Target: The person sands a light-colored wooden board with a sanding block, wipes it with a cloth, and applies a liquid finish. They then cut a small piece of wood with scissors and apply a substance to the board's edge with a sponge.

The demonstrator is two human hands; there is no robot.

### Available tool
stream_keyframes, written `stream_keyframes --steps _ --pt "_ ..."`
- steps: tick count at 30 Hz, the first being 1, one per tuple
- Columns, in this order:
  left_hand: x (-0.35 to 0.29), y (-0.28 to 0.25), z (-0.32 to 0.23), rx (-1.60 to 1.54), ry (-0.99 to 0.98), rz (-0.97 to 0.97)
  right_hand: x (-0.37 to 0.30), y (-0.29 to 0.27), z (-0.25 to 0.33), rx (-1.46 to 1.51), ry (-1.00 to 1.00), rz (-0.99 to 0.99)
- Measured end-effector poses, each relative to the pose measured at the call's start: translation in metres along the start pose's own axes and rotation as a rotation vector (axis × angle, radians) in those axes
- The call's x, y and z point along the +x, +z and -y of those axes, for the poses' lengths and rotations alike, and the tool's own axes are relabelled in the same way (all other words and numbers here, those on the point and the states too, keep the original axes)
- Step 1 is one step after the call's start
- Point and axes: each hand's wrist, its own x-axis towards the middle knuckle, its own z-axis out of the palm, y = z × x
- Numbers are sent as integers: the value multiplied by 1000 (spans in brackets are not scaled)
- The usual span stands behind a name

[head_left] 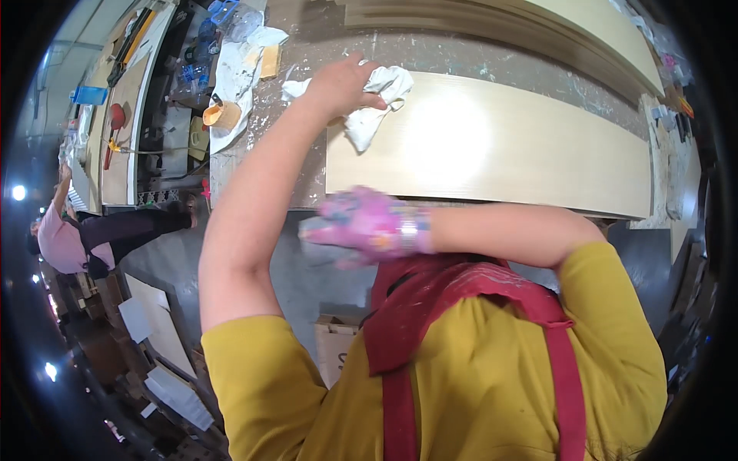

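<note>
My bare left hand (pixel 342 88) is stretched forward and grips a crumpled white cloth (pixel 367 132), which lies on the left end of a pale wood-coloured board (pixel 530 146). The board rests flat on the bench, and a bright glare covers its middle. My right hand (pixel 361 227), in a pink and purple patterned glove, is in front of my body at the bench's near edge. Motion smears its fingers; a pale blur shows beside them, and whether they hold anything cannot be made out.
More pale boards (pixel 507 31) are stacked along the far side of the paint-flecked bench (pixel 304 173). To the left stand an orange-filled cup (pixel 223 115), a yellow block (pixel 270 61) and plastic bottles (pixel 206 38). A person in pink (pixel 65 238) is at far left.
</note>
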Motion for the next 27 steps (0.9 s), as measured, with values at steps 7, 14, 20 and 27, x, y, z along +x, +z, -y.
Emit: stream_keyframes --steps 7,14,20,27 --pt "-1 52 -143 -371 35 -439 -78 -168 -56 -69 468 -697" --pt "7 82 -206 -377 228 -541 32 -33 -55 -295 -93 168" --pt "2 86 -202 -380 215 -419 76 -84 -138 -382 430 -121" --pt "12 106 -212 -754 183 -368 65 -88 -144 -258 465 -167"
